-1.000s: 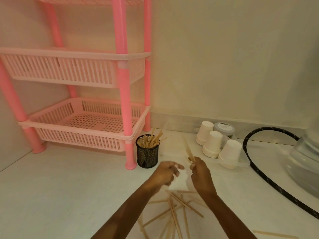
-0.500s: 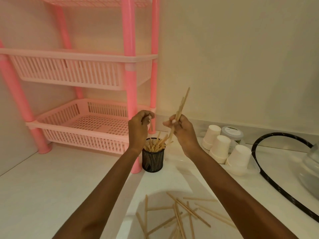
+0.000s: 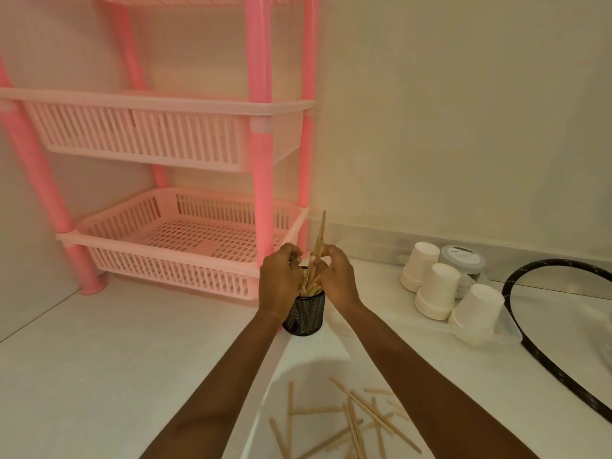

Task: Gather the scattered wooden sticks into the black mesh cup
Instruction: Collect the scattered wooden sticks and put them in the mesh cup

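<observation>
The black mesh cup [image 3: 306,315] stands on the white floor by the pink rack's front leg, with several wooden sticks upright inside it. My right hand [image 3: 336,280] pinches a small bundle of wooden sticks [image 3: 320,238] and holds it upright over the cup's mouth, the lower ends down among the sticks inside. My left hand [image 3: 279,283] hovers at the cup's left rim with its fingers curled; whether it holds a stick is hidden. Several loose wooden sticks [image 3: 356,422] lie scattered on the floor near the bottom edge, between my forearms.
A pink plastic rack [image 3: 185,226] with basket shelves stands behind and left of the cup. White paper cups [image 3: 437,291] and a lidded tub [image 3: 462,260] sit to the right. A black hose [image 3: 543,352] loops along the right side.
Both hands rose from the scattered pile to the cup. My right hand has lowered its stick bundle from above the rim into the cup's mouth, and my left hand closed in beside it.
</observation>
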Demonstrator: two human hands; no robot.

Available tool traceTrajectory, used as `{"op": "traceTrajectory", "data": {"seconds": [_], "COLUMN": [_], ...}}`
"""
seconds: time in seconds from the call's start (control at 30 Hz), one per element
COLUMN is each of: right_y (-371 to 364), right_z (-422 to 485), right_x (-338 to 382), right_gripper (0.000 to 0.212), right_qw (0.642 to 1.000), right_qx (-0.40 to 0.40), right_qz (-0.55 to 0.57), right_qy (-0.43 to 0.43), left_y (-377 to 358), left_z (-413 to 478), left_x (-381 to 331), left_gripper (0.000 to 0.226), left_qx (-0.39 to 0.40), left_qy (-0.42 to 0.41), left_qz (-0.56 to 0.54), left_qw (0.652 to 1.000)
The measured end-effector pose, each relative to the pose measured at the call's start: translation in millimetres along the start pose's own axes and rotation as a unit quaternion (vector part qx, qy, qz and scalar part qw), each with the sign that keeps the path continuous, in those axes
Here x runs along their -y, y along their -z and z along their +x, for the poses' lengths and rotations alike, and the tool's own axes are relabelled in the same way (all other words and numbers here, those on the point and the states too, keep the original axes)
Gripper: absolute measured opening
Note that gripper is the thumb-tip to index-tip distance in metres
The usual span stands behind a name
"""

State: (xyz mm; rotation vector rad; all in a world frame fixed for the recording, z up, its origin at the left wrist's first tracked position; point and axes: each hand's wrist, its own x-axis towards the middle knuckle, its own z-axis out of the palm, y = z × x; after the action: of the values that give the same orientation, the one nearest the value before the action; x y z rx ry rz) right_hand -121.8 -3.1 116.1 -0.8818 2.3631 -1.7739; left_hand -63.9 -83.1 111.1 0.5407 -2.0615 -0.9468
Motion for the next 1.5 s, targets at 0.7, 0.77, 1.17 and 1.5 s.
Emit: {"op": "traceTrajectory", "data": {"seconds": [0.7, 0.77, 1.17, 1.5], "right_y": [1.9, 5.0, 38.9, 92.1], "right_z": [-6.2, -7.2, -36.1, -105.2], "right_x": [-7.1, -7.2, -24.2, -62.3], "right_gripper": [0.032, 0.034, 0.029, 0.026], "right_qw": [0.959, 0.961, 0.98, 0.988], "right_qx": [0.026, 0.027, -0.048, -0.01], "right_qz": [-0.279, -0.27, -0.158, -0.15], "right_qy": [0.031, 0.043, 0.107, 0.023], "left_y": [-6.7, -5.1, -18.1, -18.6], "left_z": [10.9, 10.6, -4.4, -49.3], "left_x": [-24.3, -16.6, 25.1, 1.6], "left_gripper": [0.026, 0.028, 0.042, 0.047], "left_qx": [0.095, 0.097, 0.217, 0.135], "left_qy": [-0.105, -0.093, -0.187, -0.261], "left_qz": [0.032, 0.038, 0.341, 0.196], "left_qw": [0.989, 0.99, 0.895, 0.936]}}
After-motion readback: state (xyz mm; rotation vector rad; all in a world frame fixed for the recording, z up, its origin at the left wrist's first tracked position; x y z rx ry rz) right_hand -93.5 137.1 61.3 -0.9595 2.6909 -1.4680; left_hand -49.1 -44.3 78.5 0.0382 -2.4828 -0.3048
